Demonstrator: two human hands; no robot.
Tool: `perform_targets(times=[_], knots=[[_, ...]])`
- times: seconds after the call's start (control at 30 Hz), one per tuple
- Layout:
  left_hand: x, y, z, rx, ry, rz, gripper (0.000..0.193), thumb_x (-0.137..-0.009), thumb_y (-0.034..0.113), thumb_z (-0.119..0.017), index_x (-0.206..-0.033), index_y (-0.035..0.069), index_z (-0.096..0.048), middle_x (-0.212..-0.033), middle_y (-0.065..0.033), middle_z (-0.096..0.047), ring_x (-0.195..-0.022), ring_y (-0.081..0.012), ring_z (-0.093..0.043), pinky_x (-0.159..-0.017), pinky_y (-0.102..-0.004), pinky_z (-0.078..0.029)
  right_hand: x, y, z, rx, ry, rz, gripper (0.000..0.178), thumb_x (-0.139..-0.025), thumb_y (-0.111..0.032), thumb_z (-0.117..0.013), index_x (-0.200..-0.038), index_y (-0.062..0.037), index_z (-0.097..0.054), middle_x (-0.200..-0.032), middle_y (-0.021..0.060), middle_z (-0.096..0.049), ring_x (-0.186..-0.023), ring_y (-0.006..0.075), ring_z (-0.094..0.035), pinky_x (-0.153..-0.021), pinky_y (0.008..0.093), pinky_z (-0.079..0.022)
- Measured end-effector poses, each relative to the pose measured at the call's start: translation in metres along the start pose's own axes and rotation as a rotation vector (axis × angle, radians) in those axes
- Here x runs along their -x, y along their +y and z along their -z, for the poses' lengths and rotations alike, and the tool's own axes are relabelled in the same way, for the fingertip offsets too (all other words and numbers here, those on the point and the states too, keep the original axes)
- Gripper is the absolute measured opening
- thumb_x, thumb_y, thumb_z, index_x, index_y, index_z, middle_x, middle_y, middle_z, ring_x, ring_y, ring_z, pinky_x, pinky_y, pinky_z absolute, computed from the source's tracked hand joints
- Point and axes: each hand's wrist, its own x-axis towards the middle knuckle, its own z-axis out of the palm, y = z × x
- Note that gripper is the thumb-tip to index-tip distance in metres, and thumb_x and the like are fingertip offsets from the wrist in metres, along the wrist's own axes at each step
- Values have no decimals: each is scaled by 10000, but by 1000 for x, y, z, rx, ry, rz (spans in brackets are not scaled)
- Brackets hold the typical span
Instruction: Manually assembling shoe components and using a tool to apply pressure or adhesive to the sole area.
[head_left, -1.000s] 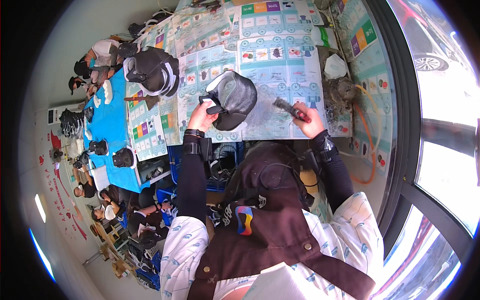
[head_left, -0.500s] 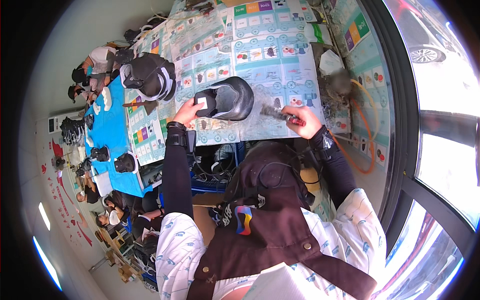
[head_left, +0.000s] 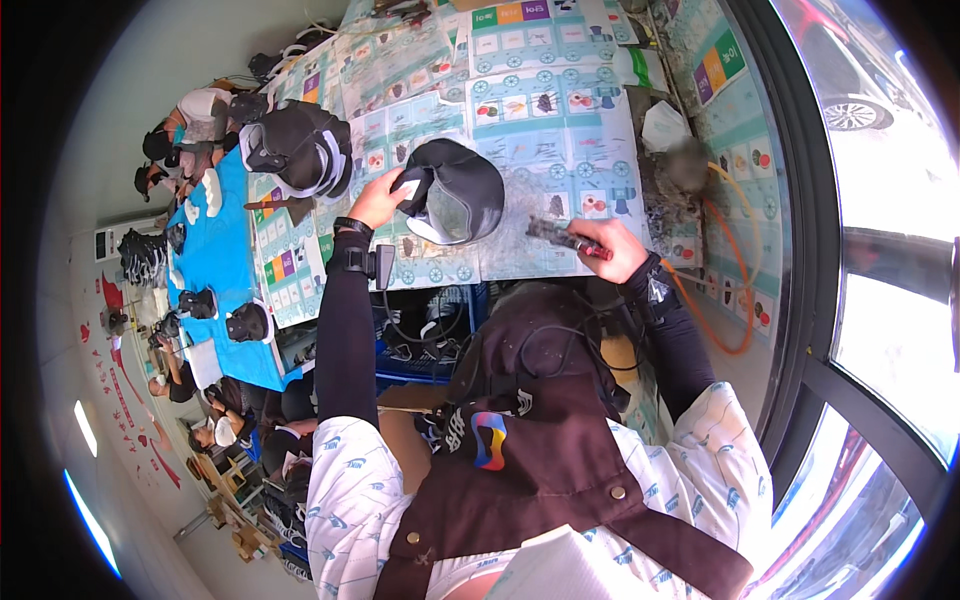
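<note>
A black shoe upper [head_left: 470, 185] with a grey lining tilts over the table's front part. My left hand [head_left: 377, 200] pinches it at the tongue end, where a small white label shows by the fingertips. To the right, my right hand [head_left: 618, 250] is closed round a slim dark tool [head_left: 560, 236] with a red handle. Its dark head points left toward the shoe upper, a short gap away; its exact kind is too small to tell. Left of my left hand stands a stack of black shoe uppers [head_left: 300, 145] with pale edges.
Printed sheets cover the worktable [head_left: 520, 100]. An orange hose [head_left: 735, 345] hangs at the right, near a window frame [head_left: 800, 250]. A blue crate [head_left: 400, 368] with shoes sits under the table. Leftward, a blue-covered table [head_left: 235, 340] holds shoe parts, with several people beyond.
My left hand has turned and tilted the shoe upper, its heel end rising. The tool in my right hand has shifted slightly right and down.
</note>
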Motion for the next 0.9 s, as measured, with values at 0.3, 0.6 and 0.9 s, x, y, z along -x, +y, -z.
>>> perform_targets(times=[0.3, 0.6, 0.9], knots=[[-3, 47, -4, -48, 41, -76, 372, -959, 215, -685, -1283, 43, -624, -1149, -220, -701, -1088, -426, -655, -916, -448, -515, -16, -4, 8, 7, 77, 4, 289, -725, -27, -591, -1009, -23, -646, -767, 214, -640, -740, 438, -639, -651, 462, -490], [3, 68, -8, -63, -12, -50, 334, -968, 216, -671, -1261, 62, -628, -1086, -213, -709, -1028, -434, -666, -877, -447, -520, -18, 11, 11, -35, 72, -47, 277, -731, -40, -596, -1005, -37, -639, -731, 220, -589, -733, 446, -616, -647, 465, -474], [3, 39, -10, -51, 13, -59, 381, -959, 198, -676, -1303, 44, -619, -1177, -200, -707, -1104, -385, -680, -940, -425, -521, -12, 19, 10, 25, 0, -42, 268, -752, -68, -633, -1017, -36, -654, -842, 204, -634, -831, 443, -623, -752, 457, -491]])
